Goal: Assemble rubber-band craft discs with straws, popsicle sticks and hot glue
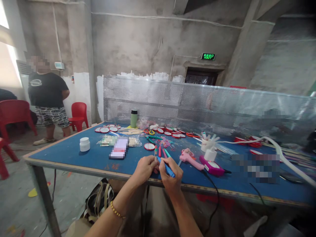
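Observation:
Near the front edge of the blue table, my left hand (145,168) has its fingers closed around a thin, light stick with coloured bands (155,150). My right hand (172,172) grips a blue marker (169,169) like a pen, its tip against or very close to the stick; contact is hidden by the fingers. Just beyond my hands lie a red marker (159,151) and a teal marker (167,153). A round mirror with a red rim (149,146) rests behind my left hand. To the right of my right hand is a pink glue gun (192,159).
A phone (118,147), a white jar (85,144) and a green bottle (133,118) stand or lie on the table (61,158). Several red-rimmed mirrors (104,130) are at the back. A magenta box (211,166) trails a cord. A perforated metal screen (148,98) borders the far side. A person (48,95) stands left.

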A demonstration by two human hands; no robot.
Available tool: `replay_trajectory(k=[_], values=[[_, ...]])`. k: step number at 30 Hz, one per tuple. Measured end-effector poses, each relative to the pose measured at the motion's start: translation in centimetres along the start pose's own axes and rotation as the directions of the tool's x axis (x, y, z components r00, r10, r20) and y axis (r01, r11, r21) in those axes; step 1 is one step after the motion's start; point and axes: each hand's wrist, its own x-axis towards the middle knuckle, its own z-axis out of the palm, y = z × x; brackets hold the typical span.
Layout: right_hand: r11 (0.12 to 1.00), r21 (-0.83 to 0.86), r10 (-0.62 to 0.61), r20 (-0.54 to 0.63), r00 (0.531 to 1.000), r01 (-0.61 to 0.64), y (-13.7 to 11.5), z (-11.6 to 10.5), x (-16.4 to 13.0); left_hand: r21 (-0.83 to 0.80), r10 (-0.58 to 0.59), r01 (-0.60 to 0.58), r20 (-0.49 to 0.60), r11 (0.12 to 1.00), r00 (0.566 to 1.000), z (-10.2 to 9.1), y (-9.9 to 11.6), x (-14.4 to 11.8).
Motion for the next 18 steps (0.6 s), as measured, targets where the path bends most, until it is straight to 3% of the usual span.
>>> replay_trajectory(k=[18], values=[[1.0,-0.002,0.015,0.018,1.0,-0.015,0.04,-0.01,-0.02,0.011,-0.001,0.001,0.0,1.0,1.0,-0.1,0.16,0.01]])
